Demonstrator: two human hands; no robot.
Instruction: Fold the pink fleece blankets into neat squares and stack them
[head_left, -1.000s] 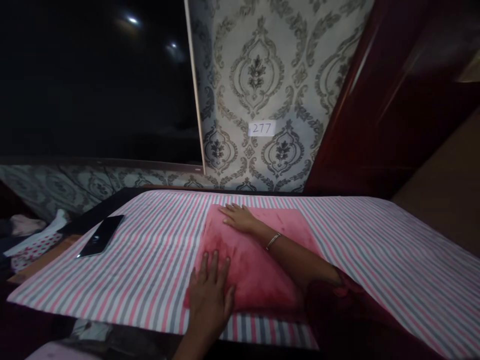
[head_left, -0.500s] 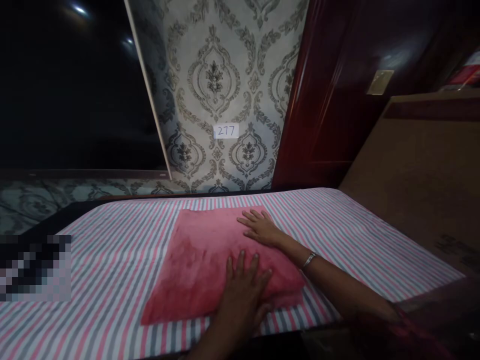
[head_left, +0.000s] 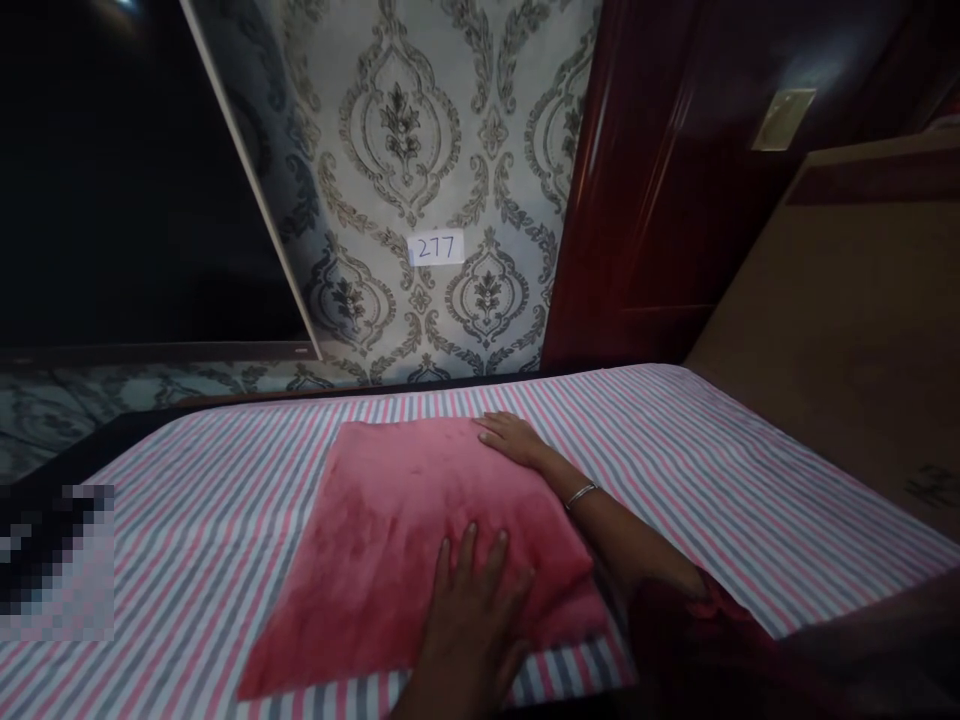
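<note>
Pink plush cloth, folded into a flat rectangle, lay mid-way across the striped sheet that covered the tabletop, its near edge close to the front edge. The left hand pressed flat on the near right part of the fold, fingers spread apart, grip not closed on anything. The right hand lay palm-down on the far right corner, fingers loosely together and extended, also clamped on nothing; a thin bangle sat on that wrist and a dark red sleeve showed lower right.

Judged step: flattening the folded cloth. To do it well, both palms should stay flat and stroke outward from the centre toward the edges, so the pile isn't bunched. The near right corner looked a bit lifted and thicker than the rest, so pressure there should be even, not a pinch. The sheet underneath could drag with the cloth, so light strokes are safer than hard shoves. Edges should end up lined with the stripes.

Behind stood patterned wallpaper bearing a small label reading 277, a dark screen at left, a dark red cabinet at right, and a brown board far right. A pixelated patch covered the lower left; what lay there couldn't be told.
</note>
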